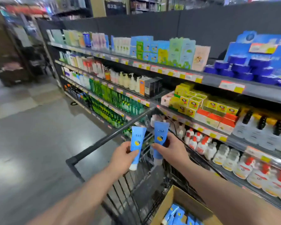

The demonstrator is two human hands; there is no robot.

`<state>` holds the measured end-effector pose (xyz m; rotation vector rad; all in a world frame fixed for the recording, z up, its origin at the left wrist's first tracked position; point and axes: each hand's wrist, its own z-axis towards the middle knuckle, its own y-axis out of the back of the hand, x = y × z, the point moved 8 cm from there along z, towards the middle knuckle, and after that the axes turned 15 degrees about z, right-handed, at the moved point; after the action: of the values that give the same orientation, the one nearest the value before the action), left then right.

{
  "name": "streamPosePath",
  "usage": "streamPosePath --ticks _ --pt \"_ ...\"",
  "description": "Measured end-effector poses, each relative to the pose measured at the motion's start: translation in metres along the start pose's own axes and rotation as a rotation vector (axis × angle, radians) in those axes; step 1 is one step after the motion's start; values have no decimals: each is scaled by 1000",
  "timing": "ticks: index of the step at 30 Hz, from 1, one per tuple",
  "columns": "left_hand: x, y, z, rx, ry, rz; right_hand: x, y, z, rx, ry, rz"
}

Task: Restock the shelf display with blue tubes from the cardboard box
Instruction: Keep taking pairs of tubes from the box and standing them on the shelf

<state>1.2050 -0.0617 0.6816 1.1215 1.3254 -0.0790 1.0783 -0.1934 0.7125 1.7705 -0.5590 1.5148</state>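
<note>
My left hand [122,155] grips a blue tube [136,142] with its white cap pointing down. Beside it, my right hand [173,149] grips a second blue tube [160,137], also cap down. Both tubes are held upright above a black wire shopping cart [104,140]. At the bottom of the view, a cardboard box [173,202] sits in the cart with several more blue tubes [177,215] inside. The shelf display [217,132] runs along the right, close to my right hand.
The shelves carry rows of white bottles [224,153], yellow boxes [193,103], green bottles [120,101] and blue tins [243,69]. Open grey aisle floor [31,143] lies to the left of the cart.
</note>
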Motion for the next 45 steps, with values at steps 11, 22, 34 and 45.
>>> streamPosePath --ticks 11,22,34,45 --pt "108 285 -47 -274 17 -44 149 -263 -19 146 214 -16" --pt "230 477 -64 -460 81 -134 222 -481 -33 295 319 -108" --pt "292 573 36 -517 144 -109 262 -617 73 435 351 -58" --pt "272 649 228 -501 104 -88 311 -671 262 358 322 -89"
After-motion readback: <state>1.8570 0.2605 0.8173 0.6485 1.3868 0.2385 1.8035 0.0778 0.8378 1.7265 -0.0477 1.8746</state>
